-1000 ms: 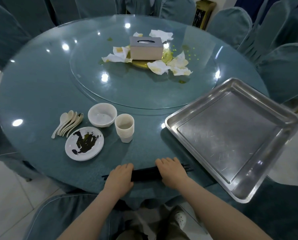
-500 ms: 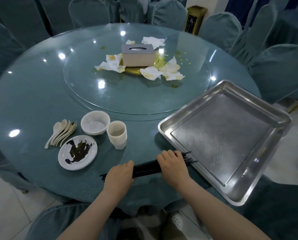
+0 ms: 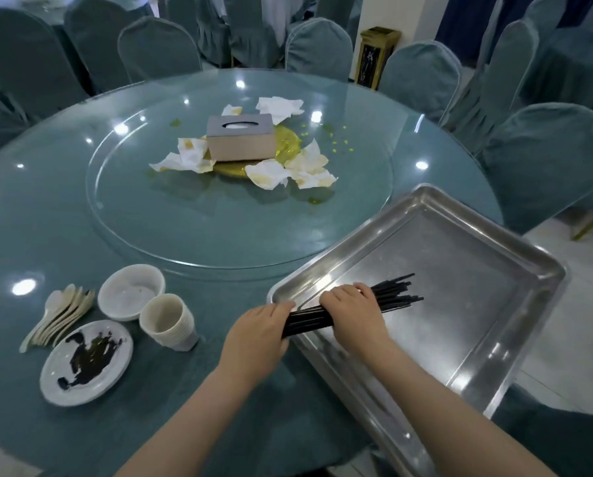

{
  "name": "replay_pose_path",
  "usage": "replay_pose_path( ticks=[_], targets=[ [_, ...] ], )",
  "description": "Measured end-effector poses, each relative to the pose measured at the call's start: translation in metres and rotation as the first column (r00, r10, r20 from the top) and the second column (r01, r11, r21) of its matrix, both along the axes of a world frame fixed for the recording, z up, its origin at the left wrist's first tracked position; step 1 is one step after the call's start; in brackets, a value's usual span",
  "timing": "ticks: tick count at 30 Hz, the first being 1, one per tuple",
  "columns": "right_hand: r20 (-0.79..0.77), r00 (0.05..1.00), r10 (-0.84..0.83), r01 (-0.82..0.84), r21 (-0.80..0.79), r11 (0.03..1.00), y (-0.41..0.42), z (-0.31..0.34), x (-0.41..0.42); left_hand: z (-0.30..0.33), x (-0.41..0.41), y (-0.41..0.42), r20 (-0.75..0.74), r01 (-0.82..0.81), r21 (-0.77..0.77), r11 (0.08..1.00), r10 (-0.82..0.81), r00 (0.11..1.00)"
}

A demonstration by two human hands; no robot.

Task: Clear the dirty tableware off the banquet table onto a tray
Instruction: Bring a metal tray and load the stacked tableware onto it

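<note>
Banquet hall, round glass tabletop [image 3: 47, 235]. Your left hand [image 3: 257, 335] and right hand [image 3: 353, 308] both grip the black chopsticks [image 3: 396, 294], fingers curled over the bundle. A second ago it lay at the table edge; now it's over the tray [image 3: 494, 270]. Left of your grip: cups [image 3: 169, 321], bowl [image 3: 131, 292], plate [image 3: 86, 363], spoons [image 3: 60, 315] remain.

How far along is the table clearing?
Nothing lies loose in the steel tray. In hand: left hand and right hand hold the bundle of black chopsticks over it. Left on the table: white bowl, stacked cream cups, cream spoons, sauce-smeared white plate.
</note>
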State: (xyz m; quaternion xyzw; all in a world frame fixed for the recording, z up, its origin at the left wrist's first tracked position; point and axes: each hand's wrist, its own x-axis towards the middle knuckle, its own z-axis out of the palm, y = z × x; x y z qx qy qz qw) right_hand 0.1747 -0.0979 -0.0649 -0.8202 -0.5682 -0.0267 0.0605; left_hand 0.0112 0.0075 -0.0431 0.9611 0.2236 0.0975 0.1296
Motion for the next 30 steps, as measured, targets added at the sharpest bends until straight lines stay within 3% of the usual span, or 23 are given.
replay_pose_path(
  ticks=[6,11,17,25,30],
  targets=[
    [-0.009,0.994,-0.109,0.105,-0.187,0.977,0.001,-0.022,0.096,-0.006,0.036,0.013,-0.066,-0.185,-0.14,0.973,0.177,0.982],
    [0.013,1.0,0.018,-0.013,-0.287,0.958,0.029,-0.04,0.13,-0.016,0.032,0.025,-0.128,-0.345,-0.243,0.907,0.322,0.938],
    [0.03,0.986,0.162,-0.144,-0.314,0.939,0.055,-0.055,0.137,-0.015,0.012,0.021,-0.044,-0.462,-0.298,0.835,0.471,0.881],
    [-0.036,0.992,0.119,-0.124,-0.253,0.959,0.047,-0.052,0.124,-0.001,-0.021,0.037,0.126,-0.502,-0.313,0.806,0.559,0.819],
    [-0.293,0.956,-0.032,-0.061,-0.304,0.951,0.042,-0.045,0.1,0.012,-0.051,0.053,0.25,-0.463,-0.394,0.794,0.577,0.777]
  ],
)
